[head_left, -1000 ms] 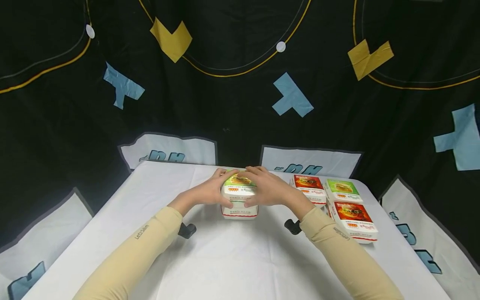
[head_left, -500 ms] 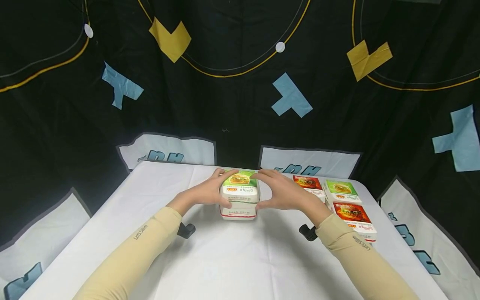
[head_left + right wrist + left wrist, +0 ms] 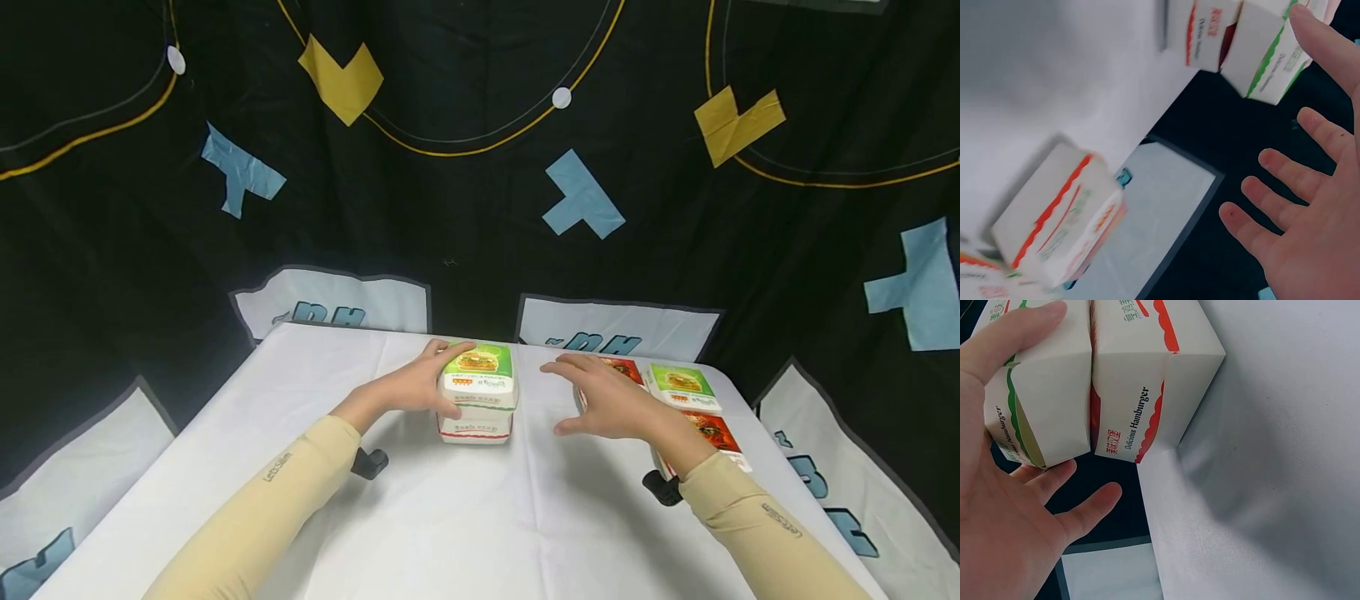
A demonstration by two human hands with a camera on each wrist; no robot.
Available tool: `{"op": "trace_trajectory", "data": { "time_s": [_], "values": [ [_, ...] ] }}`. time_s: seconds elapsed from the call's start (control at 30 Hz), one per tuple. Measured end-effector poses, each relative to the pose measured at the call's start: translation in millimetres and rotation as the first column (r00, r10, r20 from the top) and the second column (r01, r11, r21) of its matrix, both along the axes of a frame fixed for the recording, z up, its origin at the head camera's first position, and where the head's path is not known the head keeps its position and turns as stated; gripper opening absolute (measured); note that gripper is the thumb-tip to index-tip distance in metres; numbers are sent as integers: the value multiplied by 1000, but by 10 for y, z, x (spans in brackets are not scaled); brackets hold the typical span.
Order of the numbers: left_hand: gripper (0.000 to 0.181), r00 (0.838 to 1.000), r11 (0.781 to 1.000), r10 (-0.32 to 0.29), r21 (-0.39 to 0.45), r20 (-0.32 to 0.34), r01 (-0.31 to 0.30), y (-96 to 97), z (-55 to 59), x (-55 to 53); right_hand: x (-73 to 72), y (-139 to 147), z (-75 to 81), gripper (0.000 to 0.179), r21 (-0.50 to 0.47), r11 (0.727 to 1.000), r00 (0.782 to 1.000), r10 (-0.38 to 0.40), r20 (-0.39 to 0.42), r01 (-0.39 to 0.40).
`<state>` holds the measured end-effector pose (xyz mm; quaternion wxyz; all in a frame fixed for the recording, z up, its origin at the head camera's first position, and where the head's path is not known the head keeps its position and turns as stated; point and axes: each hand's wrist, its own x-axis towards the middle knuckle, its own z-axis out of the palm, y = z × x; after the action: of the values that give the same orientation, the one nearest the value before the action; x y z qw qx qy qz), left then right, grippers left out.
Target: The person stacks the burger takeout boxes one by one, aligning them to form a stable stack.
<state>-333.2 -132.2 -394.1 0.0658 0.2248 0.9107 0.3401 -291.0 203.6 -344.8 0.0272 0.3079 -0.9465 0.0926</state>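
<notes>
Near the far edge of the table, a green-topped hamburger box point(image 3: 480, 379) is stacked on a red-trimmed hamburger box point(image 3: 475, 431). My left hand point(image 3: 405, 387) holds the upper box from its left side, thumb on the front face and index finger along the top. The left wrist view shows the thumb on the upper box point(image 3: 1054, 412), with the lower box point(image 3: 1129, 406) right against it. To the right of the stack, my right hand point(image 3: 611, 400) hangs in the air with fingers spread and nothing in it, partly covering the boxes behind it.
At the right stand a red-topped box point(image 3: 626, 368), a green-topped box point(image 3: 684, 380) and another red-topped box point(image 3: 720, 433), close together. A white cloth covers the table point(image 3: 442, 525). Behind it hangs a black curtain point(image 3: 465, 208) with tape shapes.
My right hand has let go of the upper green box and moved right, toward the other boxes. My left hand has stayed at the stack.
</notes>
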Motion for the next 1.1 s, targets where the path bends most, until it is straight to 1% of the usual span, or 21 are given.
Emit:
{"op": "trace_trajectory", "data": {
  "time_s": [0.17, 0.27, 0.43, 0.57, 0.73, 0.9, 1.1],
  "values": [
    [111, 1000, 1000, -23, 11, -1, 23, 4, -6, -11, 65, 214, -66, 87, -25, 999, 999, -29, 41, 30],
    [111, 1000, 1000, -23, 7, -4, 23, 10, -7, -15, 89, 341, -121, 89, -27, 998, 997, -50, 58, 51],
    [111, 1000, 1000, -12, 11, -3, 12, 4, 0, -15, 124, 529, -172, 92, -35, 996, 995, -74, 61, 77],
    [111, 1000, 1000, -8, 19, 9, 8, -4, -13, -16, 161, 669, -214, 93, -39, 995, 994, -88, 65, 91],
    [110, 1000, 1000, 1, 16, 6, -1, -21, -28, -5, 183, 808, -294, 94, -58, 990, 990, -125, 65, 129],
    [109, 1000, 1000, -8, 14, -8, 8, -33, -44, -19, 225, 931, -328, 92, -89, 981, 983, -163, 80, 170],
    [110, 1000, 999, -8, 31, -5, 8, -39, -34, 14, 273, 1047, -358, 90, -93, 970, 973, -218, 73, 224]
  ]
}}
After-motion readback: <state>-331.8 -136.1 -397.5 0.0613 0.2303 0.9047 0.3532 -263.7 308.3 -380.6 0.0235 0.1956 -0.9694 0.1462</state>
